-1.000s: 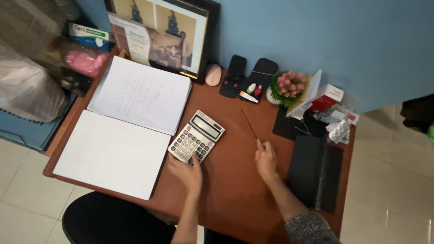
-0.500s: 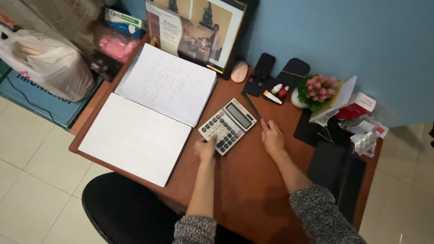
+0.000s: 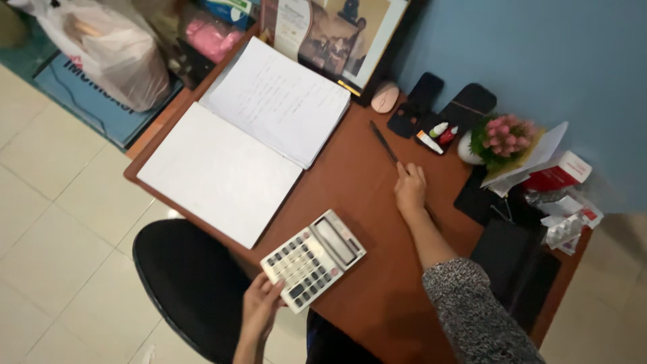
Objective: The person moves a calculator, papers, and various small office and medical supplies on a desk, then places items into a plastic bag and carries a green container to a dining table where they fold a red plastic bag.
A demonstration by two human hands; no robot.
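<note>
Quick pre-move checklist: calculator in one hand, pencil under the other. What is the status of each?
1. Left hand holds calculator by its lower edge: ok.
2. Calculator fully supported by desk: not ok, it overhangs the front edge.
3. Right hand fingertips on pencil: ok.
4. Pencil actually gripped: cannot tell.
5. Open notebook lies flat, uncovered: ok.
6. Calculator display on: cannot tell.

one calculator (image 3: 313, 260), one open notebook (image 3: 246, 138), one pencil (image 3: 384, 142), two hands, one flower pot (image 3: 502, 137), one framed picture (image 3: 344, 30)
</note>
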